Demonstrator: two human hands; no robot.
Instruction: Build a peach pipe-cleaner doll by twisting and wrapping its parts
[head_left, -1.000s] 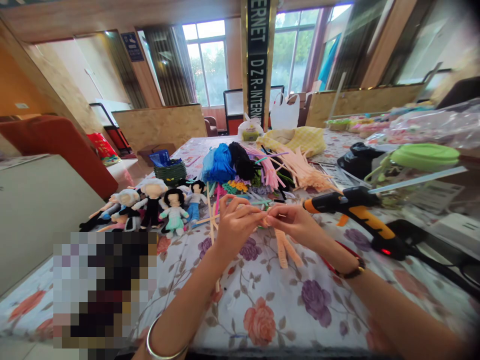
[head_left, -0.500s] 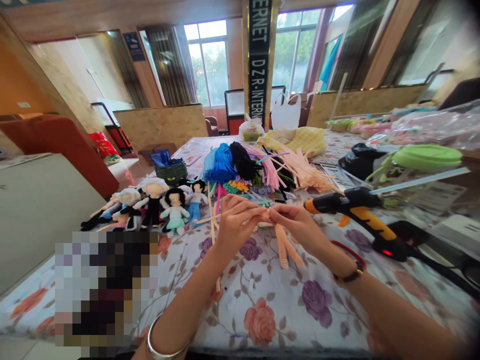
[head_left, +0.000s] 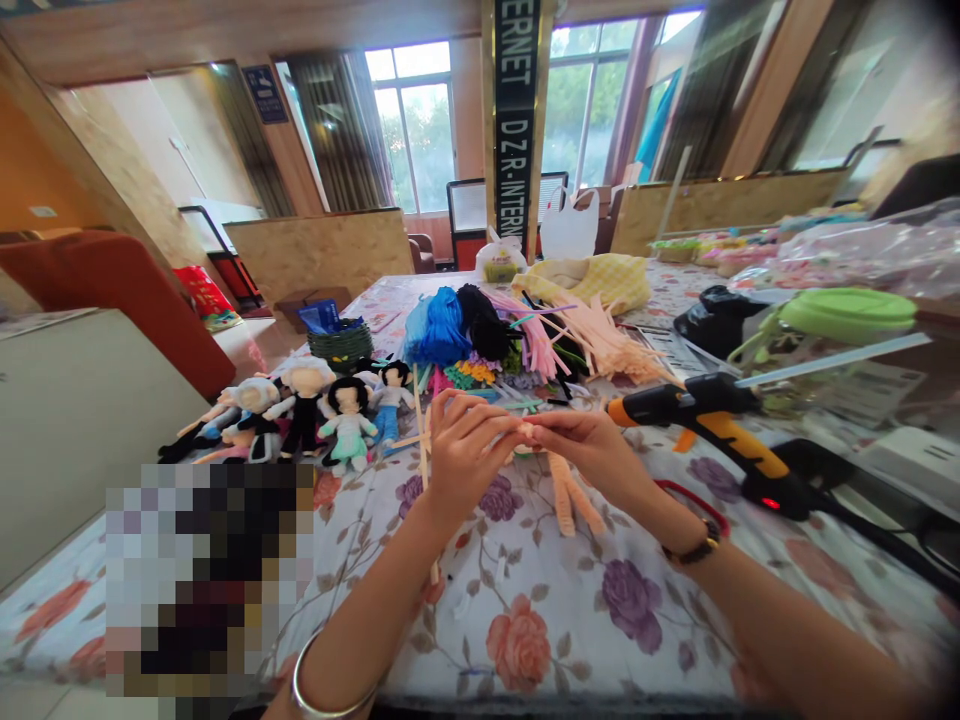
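Observation:
My left hand (head_left: 474, 440) and my right hand (head_left: 583, 446) meet above the table, fingertips pinched together. Between them is a small peach pipe-cleaner piece (head_left: 529, 432), mostly covered by the fingers. Just below my right hand, a peach forked shape of coiled pipe cleaner (head_left: 570, 495) lies on the cloth, its upper end hidden. Loose pale pipe cleaners (head_left: 421, 440) lie beside my left hand. To the right of my right hand rests a black and orange glue gun (head_left: 705, 410) with a glue stick in its back and a red light on.
Several pipe-cleaner dolls (head_left: 349, 420) stand at the left. Bundles of blue pipe cleaners (head_left: 437, 325), black, pink and peach ones lie behind my hands. A green-lidded jar (head_left: 851, 315) is at the right, a green basket (head_left: 341, 345) at back left. The flowered tablecloth (head_left: 555, 590) covers the table.
Both hands stay together at nearly the same spot. My right fingers have straightened slightly around the small piece, and the fingertips have shifted a little. The table's things have not moved.

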